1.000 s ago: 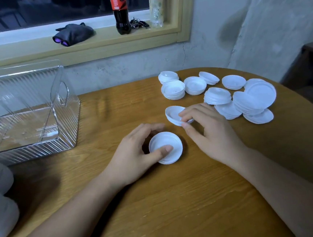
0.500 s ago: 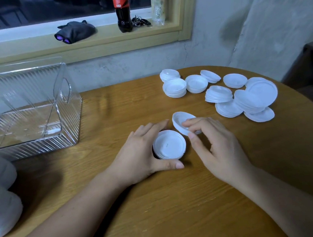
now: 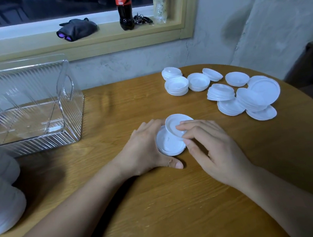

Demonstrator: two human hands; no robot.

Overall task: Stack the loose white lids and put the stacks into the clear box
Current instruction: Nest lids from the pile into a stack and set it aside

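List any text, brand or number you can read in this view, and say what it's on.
Dark drink bottle, red label: white print, too blurred to read.
Pale bottle, orange label: blue-and-white characters, cut off by the top edge, not readable.
White lids: no print visible.
Clear box: no label or marking visible.
Nothing in this view is legible.

I have one view only, from a camera worn on the head, facing forward and down across the counter [image 3: 169, 211] toward the wall [image 3: 128, 64] and window sill [image 3: 32, 46]. It sits near; the wide lens bends the counter's far edge.
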